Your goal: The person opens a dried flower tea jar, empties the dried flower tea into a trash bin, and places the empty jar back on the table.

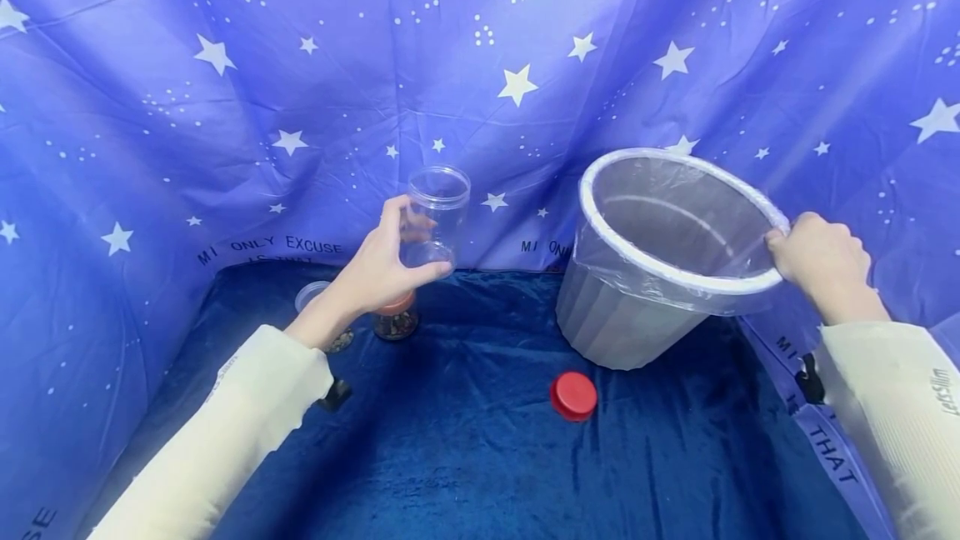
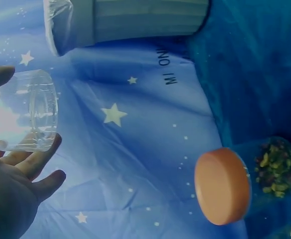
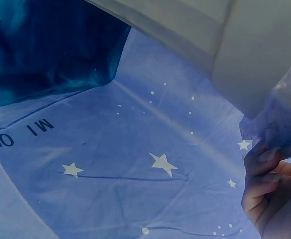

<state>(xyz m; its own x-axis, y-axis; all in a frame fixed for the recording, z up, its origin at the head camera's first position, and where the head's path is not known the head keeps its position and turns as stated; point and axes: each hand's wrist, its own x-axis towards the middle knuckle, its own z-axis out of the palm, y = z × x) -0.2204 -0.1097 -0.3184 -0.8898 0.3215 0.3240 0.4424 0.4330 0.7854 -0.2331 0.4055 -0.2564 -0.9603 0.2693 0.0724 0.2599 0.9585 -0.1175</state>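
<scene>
A clear, see-through plastic jar (image 1: 447,219) without a lid is gripped by my left hand (image 1: 390,261), thumb low and fingers around its side, held up off the cloth. In the left wrist view the same jar (image 2: 36,112) lies between thumb and fingers. My right hand (image 1: 823,261) grips the rim of a white trash can (image 1: 633,327) lined with a clear bag, which leans toward me. The right wrist view shows curled fingers (image 3: 264,181) at the bag's edge. On the cloth in front of the can rests a red lid (image 1: 574,396).
Behind my left forearm stands a jar with an orange lid (image 2: 222,186) and mixed dried bits inside. Another clear container (image 1: 311,294) is partly hidden by that arm. Dark blue cloth (image 1: 465,440) covers the surface; star-printed fabric (image 1: 517,123) hangs around it.
</scene>
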